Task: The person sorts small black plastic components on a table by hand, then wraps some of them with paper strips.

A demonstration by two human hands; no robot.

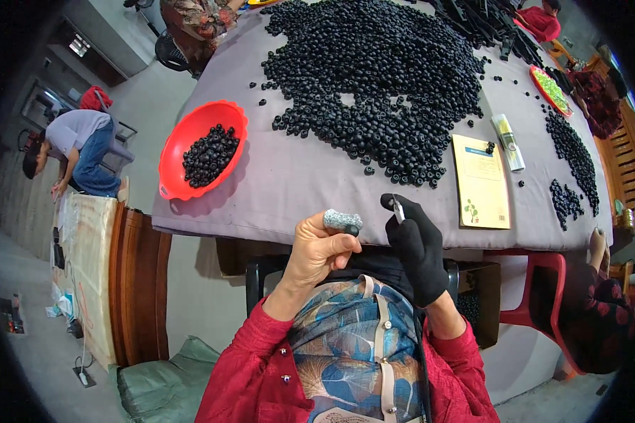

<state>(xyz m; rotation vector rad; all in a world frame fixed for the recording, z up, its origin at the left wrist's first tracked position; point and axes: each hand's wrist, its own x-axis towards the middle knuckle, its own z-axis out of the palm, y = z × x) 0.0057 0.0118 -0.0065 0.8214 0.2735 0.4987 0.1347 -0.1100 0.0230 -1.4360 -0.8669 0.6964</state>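
My left hand (319, 248) is bare except for a grey knitted sleeve (342, 219) on its forefinger. Between that finger and the thumb it pinches a small round black piece (352, 230). Close on the right, my right hand (418, 247) wears a black glove. Its fingers are closed on a thin silvery tool (398, 210), perhaps a small blade, whose lower part the glove hides. Both hands are held over the table's near edge, a short way apart. Beyond them a large heap of black ring-like pieces (381, 77), many with a hole, covers the tabletop.
A red scalloped bowl (169, 151) at the left contains more black pieces. On the right lie a yellow booklet (481, 190), a clear-and-white tube (509, 144) and a red-rimmed tray (543, 88). A red chair (543, 282) is pushed near the grey-covered table (275, 197). Several people are around.
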